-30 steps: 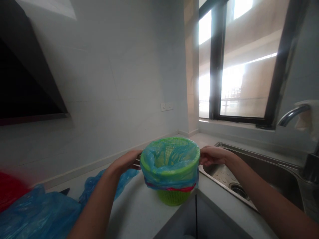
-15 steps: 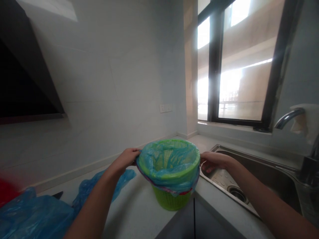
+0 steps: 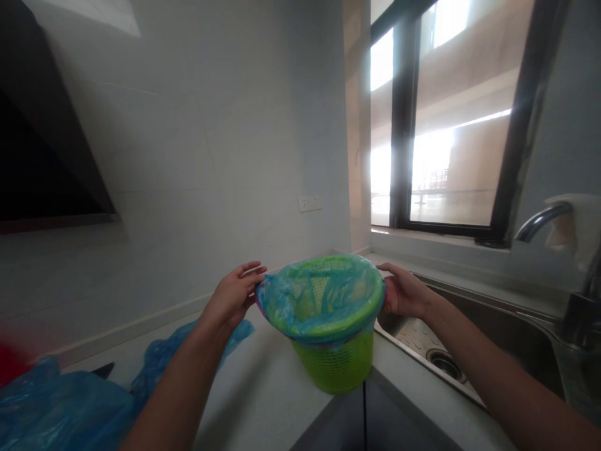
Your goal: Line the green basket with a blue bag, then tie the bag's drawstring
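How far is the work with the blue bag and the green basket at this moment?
Done: the blue bag lines the green basket, and its edge is folded over the rim all around the side that shows. In hand: the left hand and the right hand hold the rim at opposite sides, with the basket tilted. Left: the overhang reaches only a short way down the wall, and the far side is hidden.

We lose the basket point(image 3: 339, 363) rim under the blue bag point(image 3: 319, 297), and the fingertips of both hands sit behind it. The tap point(image 3: 539, 219) is cut by the right edge. Bottom left, a red blur point(image 3: 7, 363) we can't identify.
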Tool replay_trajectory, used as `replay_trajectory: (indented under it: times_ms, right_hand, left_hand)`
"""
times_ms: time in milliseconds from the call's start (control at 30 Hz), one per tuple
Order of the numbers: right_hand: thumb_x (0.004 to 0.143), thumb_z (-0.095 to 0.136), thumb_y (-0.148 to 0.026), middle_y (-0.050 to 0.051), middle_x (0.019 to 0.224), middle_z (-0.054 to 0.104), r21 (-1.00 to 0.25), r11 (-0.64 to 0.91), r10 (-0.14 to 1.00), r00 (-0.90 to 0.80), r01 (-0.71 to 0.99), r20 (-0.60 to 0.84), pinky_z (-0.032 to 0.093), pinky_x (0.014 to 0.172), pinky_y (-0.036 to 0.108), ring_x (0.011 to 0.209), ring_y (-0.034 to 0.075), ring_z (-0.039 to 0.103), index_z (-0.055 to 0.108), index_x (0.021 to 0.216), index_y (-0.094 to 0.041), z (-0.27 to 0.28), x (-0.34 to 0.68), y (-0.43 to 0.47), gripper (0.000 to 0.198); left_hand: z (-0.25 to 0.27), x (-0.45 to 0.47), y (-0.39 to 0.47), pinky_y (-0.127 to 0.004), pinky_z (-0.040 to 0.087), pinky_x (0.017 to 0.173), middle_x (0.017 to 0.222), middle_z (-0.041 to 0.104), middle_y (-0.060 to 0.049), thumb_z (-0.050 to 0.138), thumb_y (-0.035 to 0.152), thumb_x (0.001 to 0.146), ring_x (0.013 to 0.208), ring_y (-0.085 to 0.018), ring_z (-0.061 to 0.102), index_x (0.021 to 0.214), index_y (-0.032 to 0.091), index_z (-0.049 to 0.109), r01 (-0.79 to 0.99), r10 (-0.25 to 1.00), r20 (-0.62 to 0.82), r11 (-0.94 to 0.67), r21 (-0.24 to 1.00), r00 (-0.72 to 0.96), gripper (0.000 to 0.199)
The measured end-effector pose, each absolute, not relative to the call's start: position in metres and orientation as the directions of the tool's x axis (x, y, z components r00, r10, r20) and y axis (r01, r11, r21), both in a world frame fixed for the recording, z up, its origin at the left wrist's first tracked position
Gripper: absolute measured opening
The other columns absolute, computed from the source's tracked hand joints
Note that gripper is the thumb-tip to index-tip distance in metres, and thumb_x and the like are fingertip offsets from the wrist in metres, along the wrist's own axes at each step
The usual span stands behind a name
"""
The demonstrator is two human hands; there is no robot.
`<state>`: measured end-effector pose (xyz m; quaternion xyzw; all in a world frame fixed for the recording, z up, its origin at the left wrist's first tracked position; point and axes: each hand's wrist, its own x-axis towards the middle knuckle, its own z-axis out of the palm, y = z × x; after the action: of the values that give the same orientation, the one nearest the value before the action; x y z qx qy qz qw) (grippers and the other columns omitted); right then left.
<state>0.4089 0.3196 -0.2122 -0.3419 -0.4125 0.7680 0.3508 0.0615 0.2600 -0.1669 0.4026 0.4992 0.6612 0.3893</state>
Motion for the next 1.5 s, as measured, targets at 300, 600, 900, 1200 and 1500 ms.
replay_trajectory:
  times_ms: [300,600,900,1200,1500]
  right_hand:
    - [0.088,0.070,-0.032,-0.007,0.047,0.042,-0.986,-0.156,0.920,-0.373,-0.060,-0.123,0.026,0.037,0.013,0.037,0.002,0.030,0.054,0.068,-0.014,-0.217,0.413,0.320,0.031]
    - [0.074,0.063,-0.018,-0.002,0.054,0.046,-0.555,0.297,0.920,-0.078,0.777,0.384,0.025,0.052,0.027,0.054,0.011,0.041,0.048,0.057,-0.019,-0.192,0.414,0.298,0.023]
    - [0.079,0.049,-0.007,0.006,0.089,0.068,-0.395,0.550,0.739,-0.208,0.736,0.641,0.041,0.075,0.029,0.080,0.018,0.059,0.074,0.095,-0.017,-0.199,0.394,0.288,0.031]
    - [0.083,0.066,-0.025,0.011,0.111,0.075,-0.853,0.480,0.877,-0.107,0.205,0.468,0.054,0.087,0.039,0.094,0.024,0.070,0.042,0.151,-0.013,-0.197,0.378,0.278,0.073]
    - [0.070,0.077,-0.026,0.014,0.158,0.043,-0.873,0.444,0.832,-0.269,-0.203,0.486,0.031,0.122,0.040,0.143,0.023,0.045,0.034,0.153,-0.020,-0.211,0.366,0.284,0.093]
  left_hand:
    - [-0.173,0.067,0.265,-0.019,0.042,0.047,0.088,0.065,-0.002,0.071,0.007,0.061,0.057,-0.009,0.057,0.091,0.018,0.059,-0.197,0.905,0.141,-0.236,0.952,-0.400,0.034]
    - [-0.180,0.083,0.261,-0.020,0.045,0.052,0.085,0.066,-0.002,0.076,0.011,0.061,0.057,-0.009,0.056,0.096,0.017,0.058,-0.205,0.968,0.105,-0.153,0.967,-0.227,0.040]
    - [-0.194,0.070,0.275,-0.027,0.045,0.063,0.090,0.064,-0.003,0.068,0.023,0.062,0.071,-0.016,0.060,0.086,0.019,0.059,0.359,0.860,0.412,-0.298,0.885,-0.302,0.026]
    - [-0.184,0.055,0.262,-0.031,0.038,0.068,0.079,0.064,-0.004,0.049,0.014,0.073,0.075,-0.022,0.059,0.076,0.022,0.053,0.901,0.839,0.517,-0.079,0.428,-0.172,0.009]
    - [-0.181,0.069,0.256,-0.032,0.043,0.073,0.095,0.068,-0.007,0.045,0.011,0.074,0.078,-0.022,0.062,0.084,0.021,0.059,0.870,0.739,0.633,-0.135,0.474,-0.230,0.020]
